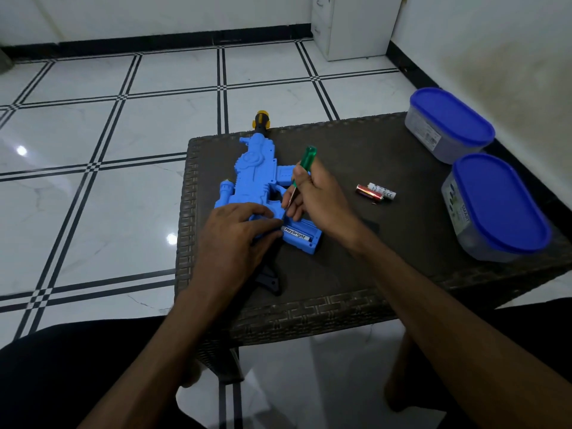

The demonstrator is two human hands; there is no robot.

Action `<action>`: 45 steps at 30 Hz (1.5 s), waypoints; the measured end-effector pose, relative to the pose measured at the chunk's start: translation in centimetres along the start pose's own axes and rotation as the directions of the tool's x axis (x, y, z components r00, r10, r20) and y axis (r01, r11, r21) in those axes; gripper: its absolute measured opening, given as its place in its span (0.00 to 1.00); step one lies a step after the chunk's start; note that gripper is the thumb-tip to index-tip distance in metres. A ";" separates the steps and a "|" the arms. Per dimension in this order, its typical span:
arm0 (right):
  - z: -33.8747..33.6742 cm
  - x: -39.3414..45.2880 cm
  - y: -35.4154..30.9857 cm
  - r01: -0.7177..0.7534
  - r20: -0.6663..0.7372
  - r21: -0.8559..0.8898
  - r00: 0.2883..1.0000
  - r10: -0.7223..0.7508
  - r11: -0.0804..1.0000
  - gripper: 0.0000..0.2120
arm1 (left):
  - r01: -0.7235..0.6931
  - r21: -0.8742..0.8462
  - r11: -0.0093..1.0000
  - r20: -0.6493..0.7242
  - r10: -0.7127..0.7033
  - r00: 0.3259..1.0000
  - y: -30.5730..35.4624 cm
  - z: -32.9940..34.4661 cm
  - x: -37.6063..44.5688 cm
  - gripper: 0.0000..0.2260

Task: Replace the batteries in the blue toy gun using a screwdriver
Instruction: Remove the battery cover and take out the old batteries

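Blue toy gun [257, 178] lies flat on a dark woven table [356, 274], near the table's left edge, with its yellow and black muzzle pointing away from the person and jutting past the far edge. Its black stock end points back toward the person. The battery compartment [301, 235] in the gun's handle is uncovered, and one white battery labelled "Heybright" [295, 233] sits inside it.

The left hand [238, 236] rests on the gun's body beside the compartment, fingers fairly straight and pressing down, their tips touching the battery's end. The right hand [312, 193] is curled around a screwdriver [298, 178] with a green handle, held tilted, its metal shaft angled down toward the gun's handle just above the compartment. Exactly where the tip touches cannot be made out.

To the right of the hands, two loose batteries [376, 192] lie side by side on the table, one red and gold, one white. A tiny screw [374, 204] lies just beside them. Two clear plastic tubs with blue lids [495, 199] stand at the table's right edge. Beyond the table is a white tiled floor [123, 134] with black lines.
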State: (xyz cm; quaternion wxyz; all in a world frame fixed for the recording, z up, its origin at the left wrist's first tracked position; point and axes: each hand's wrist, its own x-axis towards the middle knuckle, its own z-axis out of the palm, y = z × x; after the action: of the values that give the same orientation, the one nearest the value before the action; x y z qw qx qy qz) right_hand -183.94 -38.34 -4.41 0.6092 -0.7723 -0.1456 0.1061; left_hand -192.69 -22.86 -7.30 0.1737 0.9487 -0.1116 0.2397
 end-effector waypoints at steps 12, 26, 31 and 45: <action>0.4 0.7 -0.8 -0.044 -0.009 -0.045 0.999 0.044 0.998 0.09 | 0.001 0.017 1.000 -0.001 -0.001 1.000 0.2 -0.1 -0.1 0.09; -3.3 0.1 -1.5 -0.105 -0.147 -0.165 0.986 0.081 0.981 0.08 | -0.038 -0.070 0.997 -0.017 0.037 0.999 0.3 -0.2 0.0 0.06; -2.9 -3.6 -1.4 0.122 0.233 -0.532 0.972 0.007 0.838 0.13 | -0.013 -0.174 0.985 -0.003 0.013 1.000 -0.1 -0.1 0.0 0.08; -8.5 -4.0 -2.5 0.004 -0.106 -0.596 0.991 -0.083 0.803 0.17 | 0.060 -0.232 0.971 0.020 -0.057 0.998 0.4 -1.0 -0.6 0.10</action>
State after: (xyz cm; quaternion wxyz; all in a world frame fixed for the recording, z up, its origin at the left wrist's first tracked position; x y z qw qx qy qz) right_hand -184.99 -46.97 -0.03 0.3472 -0.9256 -0.1502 -0.0078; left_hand -193.72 -22.75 -6.63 0.2897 0.9263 -0.1121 0.2135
